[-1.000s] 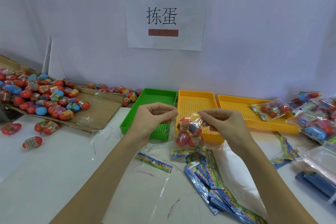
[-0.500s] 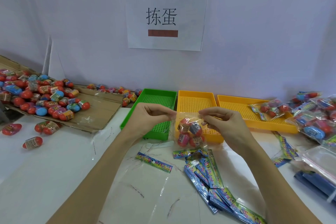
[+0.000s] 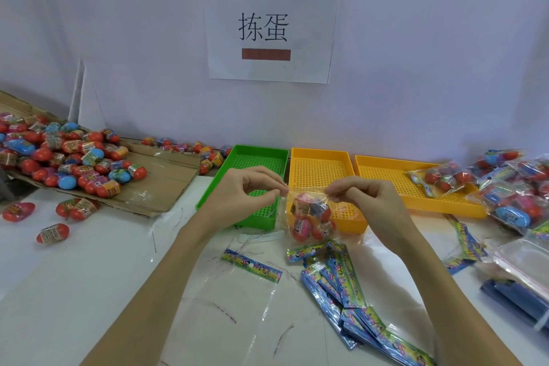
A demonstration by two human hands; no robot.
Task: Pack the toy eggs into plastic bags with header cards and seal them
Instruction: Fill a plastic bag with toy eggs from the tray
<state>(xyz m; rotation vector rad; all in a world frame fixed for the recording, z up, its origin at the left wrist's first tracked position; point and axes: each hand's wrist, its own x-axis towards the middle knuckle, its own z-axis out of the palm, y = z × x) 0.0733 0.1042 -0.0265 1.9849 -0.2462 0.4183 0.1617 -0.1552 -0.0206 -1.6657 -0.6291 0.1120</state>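
Note:
A clear plastic bag (image 3: 310,217) with several red and pink toy eggs hangs in the air in front of the trays. My left hand (image 3: 246,196) pinches the bag's top left corner, and my right hand (image 3: 365,199) pinches its top right corner. An empty bag with a colourful header card (image 3: 252,266) lies flat on the white table below my hands. To the right of it fans out a pile of header cards (image 3: 341,279). Loose toy eggs (image 3: 68,157) are heaped on cardboard at the left.
A green tray (image 3: 258,154) and two yellow trays (image 3: 319,157) (image 3: 383,166) stand along the wall. Packed egg bags (image 3: 511,193) pile up at the right, one lying in the far yellow tray. Stray eggs (image 3: 52,233) lie on the table at the left. A blue stack (image 3: 517,297) sits at right.
Both hands hold the bag's top throughout, working along its opening. The bag has swung slightly and hangs a little lower in front of the yellow tray.

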